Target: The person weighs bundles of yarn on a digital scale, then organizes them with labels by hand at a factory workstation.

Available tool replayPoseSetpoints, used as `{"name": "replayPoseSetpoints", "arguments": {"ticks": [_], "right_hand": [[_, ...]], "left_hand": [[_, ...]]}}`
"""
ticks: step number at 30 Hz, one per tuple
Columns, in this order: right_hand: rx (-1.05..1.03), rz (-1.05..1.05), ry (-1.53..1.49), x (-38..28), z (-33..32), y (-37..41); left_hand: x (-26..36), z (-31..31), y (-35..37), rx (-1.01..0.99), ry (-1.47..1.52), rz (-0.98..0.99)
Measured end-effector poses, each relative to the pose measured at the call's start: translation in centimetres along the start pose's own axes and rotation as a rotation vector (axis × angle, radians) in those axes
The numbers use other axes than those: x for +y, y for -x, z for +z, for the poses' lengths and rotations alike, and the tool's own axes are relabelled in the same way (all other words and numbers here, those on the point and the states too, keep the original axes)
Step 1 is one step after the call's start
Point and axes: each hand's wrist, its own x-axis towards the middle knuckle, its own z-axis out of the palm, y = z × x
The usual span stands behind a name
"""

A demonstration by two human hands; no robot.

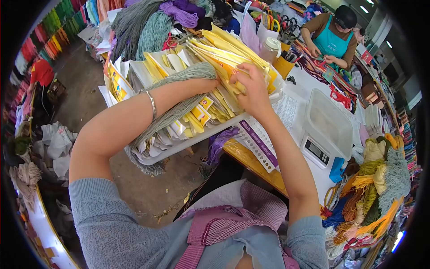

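A long white plastic bin (197, 138) is packed with upright yellow and white paper envelopes (197, 117). My left hand (207, 85) reaches in among them, its fingers hidden between the papers. Strands of a grey-green yarn skein (168, 117) run along both sides of my left forearm and hang over the bin's near left end. My right hand (255, 89) is at the bin's right part, its bent fingers closed over the edges of a few yellow envelopes (226, 60).
A digital scale with a clear tray (317, 150) stands on the white table at right, with a purple-striped hole card (257, 142) nearer me. Yarn bundles (371, 179) lie at far right, more skeins (154, 38) behind the bin. A co-worker (333, 40) handles strands across the table.
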Motion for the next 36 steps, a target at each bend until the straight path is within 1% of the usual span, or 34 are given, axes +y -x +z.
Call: {"name": "replayPoseSetpoints", "arguments": {"ticks": [2,4,6,7,9,10,11,12,13,15,19,21,23,24,26,27,28,31,34,36], "right_hand": [[-0.011,0.001,0.018,-0.4,0.1,-0.1],[-0.030,0.080,0.086,-1.0,0.5,-0.2],[-0.015,0.070,0.121,-1.6,0.7,-0.5],[-0.005,0.058,0.155,-1.7,0.7,-0.6],[0.020,0.030,0.156,-1.3,1.0,-0.5],[0.046,0.000,0.156,-1.1,1.1,-0.6],[0.044,-0.004,0.159,-0.7,1.0,-0.6],[0.060,0.025,0.077,-0.4,0.8,-0.5],[0.075,0.057,-0.006,-0.3,0.7,-0.4],[0.073,0.056,-0.023,-0.4,0.9,-0.1],[0.071,0.011,-0.034,-0.5,0.8,0.0],[0.055,0.011,-0.019,-0.6,0.8,0.3],[0.010,-0.021,-0.039,-0.8,0.5,0.5],[-0.011,-0.039,-0.050,-0.9,0.3,0.5],[0.000,-0.070,-0.011,-1.0,0.5,0.6],[0.012,-0.123,0.019,-0.8,0.8,0.6],[0.019,-0.105,0.024,-1.0,0.7,0.6],[0.036,-0.102,0.096,-1.9,0.4,0.6],[0.043,-0.043,0.168,-2.4,0.7,0.2],[0.009,-0.019,0.179,-2.6,0.9,0.3]], "left_hand": [[0.3,-0.4,0.4,-0.005,-0.008,0.007],[0.6,-0.8,0.7,-0.012,-0.017,0.013],[0.7,-1.1,0.9,0.006,-0.072,0.100],[0.8,-1.1,0.9,0.007,-0.071,0.103],[0.7,-1.0,1.0,0.041,-0.048,0.227],[0.7,-1.0,0.8,0.045,-0.047,0.229],[0.8,-0.8,0.6,0.016,-0.064,0.165],[0.6,-0.5,0.2,-0.013,-0.080,0.101],[-0.5,0.4,-0.7,-0.013,-0.074,0.102],[-1.5,1.5,-2.2,0.022,-0.165,0.079],[-2.5,1.8,-2.4,0.072,-0.228,0.069],[-3.5,1.7,-2.5,0.111,-0.076,0.051],[0.8,-0.1,0.8,-0.067,0.596,0.017],[1.0,0.2,1.0,-0.077,0.589,0.037],[0.0,0.5,0.3,-0.097,0.613,-0.096],[-0.6,0.5,-0.3,-0.111,0.620,-0.158],[-0.7,0.3,-0.9,-0.126,0.626,-0.212],[-0.5,-0.3,-0.6,-0.098,0.495,-0.184],[-0.6,0.1,-1.1,-0.066,0.571,-0.192],[-1.5,0.7,-1.2,-0.031,0.663,-0.214]]}}
